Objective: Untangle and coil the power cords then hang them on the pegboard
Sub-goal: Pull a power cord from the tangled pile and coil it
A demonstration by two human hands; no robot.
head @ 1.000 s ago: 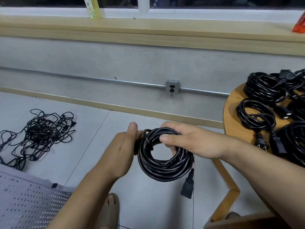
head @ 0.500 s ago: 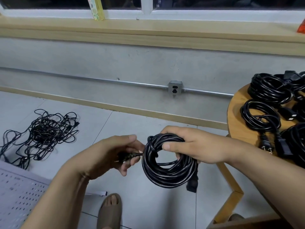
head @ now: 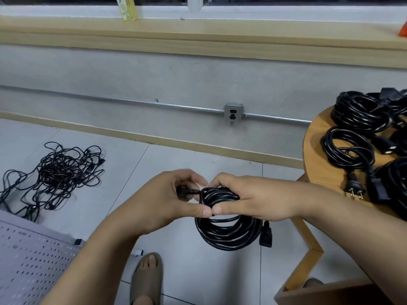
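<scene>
A coiled black power cord hangs in front of me above the floor. My right hand grips the top of the coil, thumb across the strands. My left hand holds the cord's plug end at the coil's upper left, its thumb meeting my right thumb. A black connector dangles at the coil's right side. A tangled heap of thin black cords lies on the floor at the left. The white pegboard lies flat at the lower left.
A round wooden table at the right carries several coiled black cords. A wall socket sits on a metal conduit along the grey wall. My sandalled foot stands on the tiled floor below the hands.
My left hand has moved right and closed in on the coil's top with the plug end, until its thumb meets my right thumb. The coil has stayed in my right hand.
</scene>
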